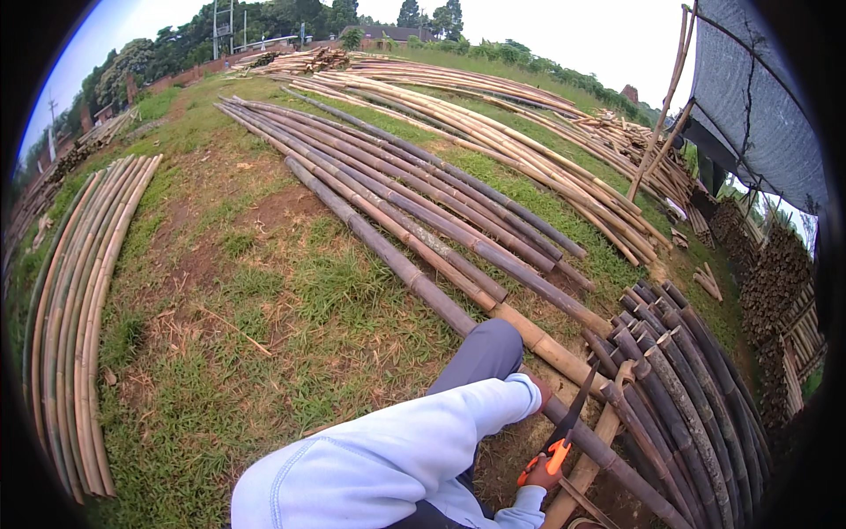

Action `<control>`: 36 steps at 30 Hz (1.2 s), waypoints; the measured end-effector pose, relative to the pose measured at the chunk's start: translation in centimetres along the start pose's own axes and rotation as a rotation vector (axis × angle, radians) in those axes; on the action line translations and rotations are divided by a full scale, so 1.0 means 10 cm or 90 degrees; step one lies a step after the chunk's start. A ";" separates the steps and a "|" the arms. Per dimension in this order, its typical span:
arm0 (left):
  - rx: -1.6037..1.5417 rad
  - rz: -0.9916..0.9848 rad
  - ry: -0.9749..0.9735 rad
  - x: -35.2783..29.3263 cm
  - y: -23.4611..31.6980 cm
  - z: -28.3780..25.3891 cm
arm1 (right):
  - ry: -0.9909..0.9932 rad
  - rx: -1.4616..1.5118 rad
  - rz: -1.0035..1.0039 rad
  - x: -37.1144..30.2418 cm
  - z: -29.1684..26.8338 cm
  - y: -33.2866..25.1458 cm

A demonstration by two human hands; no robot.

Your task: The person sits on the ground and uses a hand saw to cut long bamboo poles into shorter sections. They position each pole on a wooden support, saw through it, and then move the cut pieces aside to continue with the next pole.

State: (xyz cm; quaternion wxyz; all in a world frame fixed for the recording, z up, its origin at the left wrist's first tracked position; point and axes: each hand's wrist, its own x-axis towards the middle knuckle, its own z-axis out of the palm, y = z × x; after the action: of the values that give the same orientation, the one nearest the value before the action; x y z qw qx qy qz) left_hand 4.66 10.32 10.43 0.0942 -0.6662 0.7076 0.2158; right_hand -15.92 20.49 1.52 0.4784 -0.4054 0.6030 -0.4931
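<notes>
The right hand (539,476) is clamped on an orange-handled saw (564,432) set across a bamboo pole (608,454) that rests on others for support; the left hand (539,388) reaches past the knee, its grip unclear.

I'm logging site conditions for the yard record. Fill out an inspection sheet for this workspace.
Surface: grass with bare soil patches.
Job's things: handsaw with orange handle across a dark bamboo pole.
Clutter: pale bamboo poles at left; long dark poles; cut pole stack.
Hands: right hand grips the saw handle; left hand rests by the pole, mostly hidden by its sleeve.
Cables: nothing seen.
Surroundings: grey tarp shelter, trees.
</notes>
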 end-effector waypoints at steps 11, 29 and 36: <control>-0.015 0.011 -0.002 0.11 -0.01 0.08 | -0.002 0.004 -0.010 0.02 -0.01 0.05; -0.006 0.029 -0.027 0.14 0.01 0.21 | -0.028 0.013 -0.012 -0.01 -0.05 0.05; -0.002 0.032 -0.032 0.30 0.01 0.37 | -0.024 0.004 -0.005 -0.04 -0.05 0.02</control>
State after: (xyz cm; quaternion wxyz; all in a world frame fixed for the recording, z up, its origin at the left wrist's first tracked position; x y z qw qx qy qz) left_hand 3.67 9.24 5.89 0.1055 -0.6426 0.7214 0.2355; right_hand -16.29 21.00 1.46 0.4888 -0.4154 0.5910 -0.4892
